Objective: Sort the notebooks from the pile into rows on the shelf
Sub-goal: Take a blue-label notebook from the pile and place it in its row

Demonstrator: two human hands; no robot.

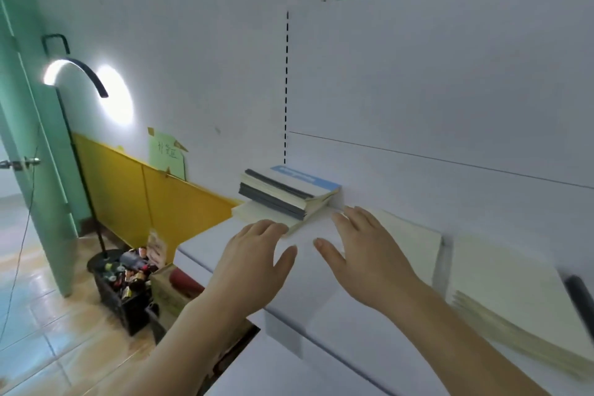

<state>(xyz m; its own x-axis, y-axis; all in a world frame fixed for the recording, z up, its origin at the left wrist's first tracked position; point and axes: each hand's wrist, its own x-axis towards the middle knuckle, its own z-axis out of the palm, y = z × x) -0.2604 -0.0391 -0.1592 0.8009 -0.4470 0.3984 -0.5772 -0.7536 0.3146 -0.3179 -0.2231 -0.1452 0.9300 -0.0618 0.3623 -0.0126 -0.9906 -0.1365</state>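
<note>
Both hands are hovering mid-frame over the white shelf (321,305), left hand (254,260) and right hand (363,254) released, fingers spread, near the notebook pile (289,193).

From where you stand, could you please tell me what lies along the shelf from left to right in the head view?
Pile of notebooks → left hand → right hand → cream notebook lying flat → fanned row of cream notebooks → dark object at the right edge, too blurred to identify.
</note>
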